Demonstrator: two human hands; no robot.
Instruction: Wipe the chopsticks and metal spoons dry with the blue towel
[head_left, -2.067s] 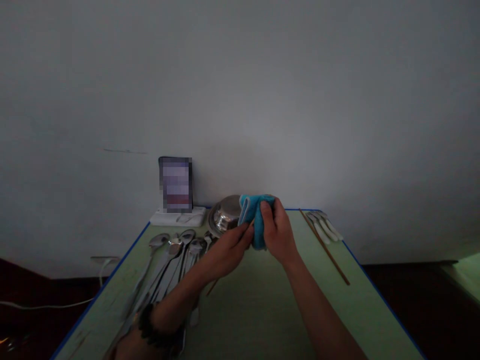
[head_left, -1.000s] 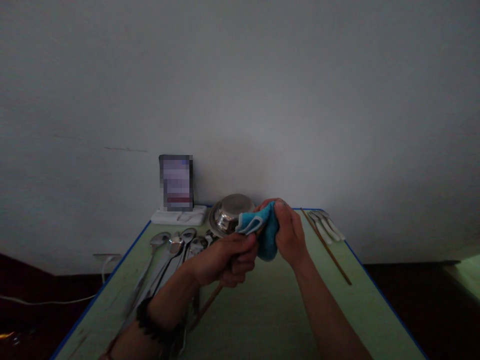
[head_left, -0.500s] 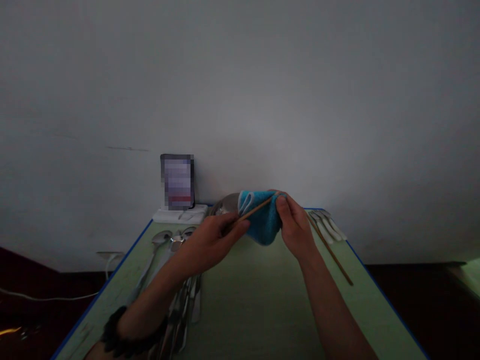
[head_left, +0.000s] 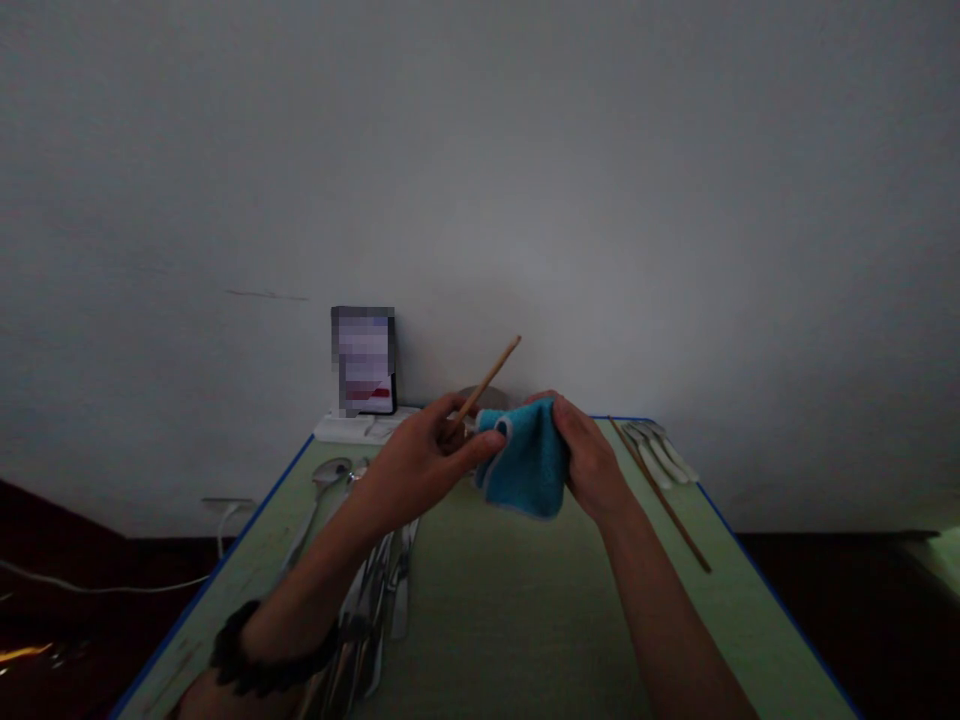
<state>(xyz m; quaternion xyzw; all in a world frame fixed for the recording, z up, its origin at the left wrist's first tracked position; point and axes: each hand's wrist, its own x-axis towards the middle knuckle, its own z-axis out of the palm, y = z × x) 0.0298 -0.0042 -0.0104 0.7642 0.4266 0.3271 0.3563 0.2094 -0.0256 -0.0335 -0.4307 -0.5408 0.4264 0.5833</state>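
A wooden chopstick [head_left: 491,374] slants up and to the right out of my left hand [head_left: 420,455], whose fingers are closed around its lower part. The left thumb also presses on the edge of a blue cloth [head_left: 525,465] with a pale border. My right hand [head_left: 589,450] grips the cloth's right side, its fingers partly hidden behind the fabric. The cloth hangs between both hands above the table, beside the chopstick. Behind my hands a round metal bowl or lid [head_left: 484,393] shows only at its top.
Another chopstick [head_left: 667,500] lies at the table's right, beside several white-handled forks [head_left: 664,460]. Spoons [head_left: 330,472] and other metal cutlery [head_left: 367,620] lie on the left, partly under my left arm. A phone [head_left: 366,360] stands on a white base [head_left: 349,428] against the wall.
The chopstick's tip has come out of the cloth and now points up, free of my right hand. The cloth hangs more spread, lower, between the hands.
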